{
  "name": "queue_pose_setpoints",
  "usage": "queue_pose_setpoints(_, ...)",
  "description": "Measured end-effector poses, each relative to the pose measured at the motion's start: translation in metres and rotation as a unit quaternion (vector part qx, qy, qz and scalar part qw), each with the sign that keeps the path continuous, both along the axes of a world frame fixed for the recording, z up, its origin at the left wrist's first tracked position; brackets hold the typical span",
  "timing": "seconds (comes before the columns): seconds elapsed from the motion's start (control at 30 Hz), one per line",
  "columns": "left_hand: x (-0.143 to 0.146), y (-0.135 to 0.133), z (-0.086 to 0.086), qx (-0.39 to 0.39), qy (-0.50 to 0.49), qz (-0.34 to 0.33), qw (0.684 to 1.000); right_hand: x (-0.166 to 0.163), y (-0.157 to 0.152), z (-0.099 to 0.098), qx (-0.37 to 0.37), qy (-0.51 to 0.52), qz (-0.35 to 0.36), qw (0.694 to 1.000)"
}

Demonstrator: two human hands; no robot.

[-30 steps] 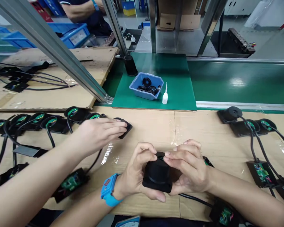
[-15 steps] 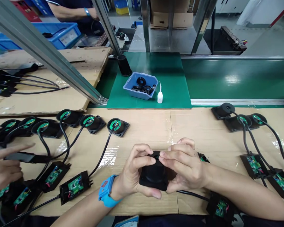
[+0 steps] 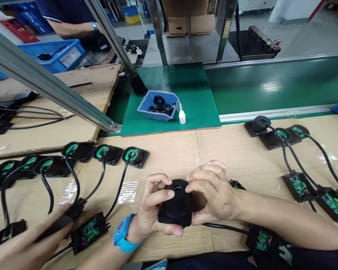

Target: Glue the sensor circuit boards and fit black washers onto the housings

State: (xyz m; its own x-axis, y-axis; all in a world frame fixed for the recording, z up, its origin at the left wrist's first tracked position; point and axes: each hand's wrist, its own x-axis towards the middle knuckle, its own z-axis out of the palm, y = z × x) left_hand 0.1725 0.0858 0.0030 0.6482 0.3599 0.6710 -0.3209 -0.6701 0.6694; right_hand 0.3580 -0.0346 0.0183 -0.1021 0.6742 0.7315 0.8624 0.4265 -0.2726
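Note:
Both my hands meet on a black plastic housing [image 3: 174, 208], a rounded body on a square flange, with a round opening in its top where some green shows. My left hand [image 3: 154, 206], blue band at the wrist, wraps its left side, thumb along the lower edge. My right hand [image 3: 211, 191] closes on its right side, fingertips at the rim of the opening. A black cable [image 3: 225, 227] runs from behind the housing to an open black box with a green circuit board [image 3: 263, 240] under my right forearm.
Several wired housings [image 3: 135, 156] stand left; more [image 3: 281, 137] stand right. Another person's blurred hand [image 3: 30, 240] is at lower left over a black box [image 3: 88, 230]. On the green mat [image 3: 197, 93] are a blue bin [image 3: 157, 115] of black rings and a white bottle [image 3: 182, 117].
The right fingertips have come off the top opening, which now shows green inside. The other person's hand has moved right with a dark part. The whole view has shifted and tilted slightly.

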Motion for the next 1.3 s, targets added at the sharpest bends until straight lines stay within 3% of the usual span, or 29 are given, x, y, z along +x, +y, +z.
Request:
queue_pose_setpoints(0.27, -0.001, 0.000, -0.004, 0.004, 0.000, 0.014, 1.000, -0.001, -0.001, 0.002, 0.041, -0.002, 0.001, 0.999)
queue_pose_setpoints(0.47, -0.001, 0.000, -0.005, -0.001, -0.003, 0.007, 1.000, 0.001, -0.003, 0.004, 0.032, -0.004, 0.013, 0.999)
queue_pose_setpoints(0.63, -0.002, 0.002, -0.004, -0.019, -0.001, -0.003, 1.000, 0.009, 0.004, 0.009, -0.037, 0.043, 0.054, 0.997)
queue_pose_setpoints(0.83, -0.004, 0.005, -0.005, -0.038, 0.000, -0.029, 0.999, 0.020, 0.005, 0.021, -0.166, 0.106, 0.119, 0.973)
queue_pose_setpoints(1.1, -0.001, 0.002, -0.006, -0.100, 0.012, -0.103, 0.990, 0.019, 0.001, 0.033, -0.251, 0.123, 0.134, 0.951)
queue_pose_setpoints(1.3, -0.002, 0.001, -0.002, -0.133, 0.045, -0.127, 0.982, 0.017, 0.003, 0.031, -0.253, 0.145, 0.156, 0.944)
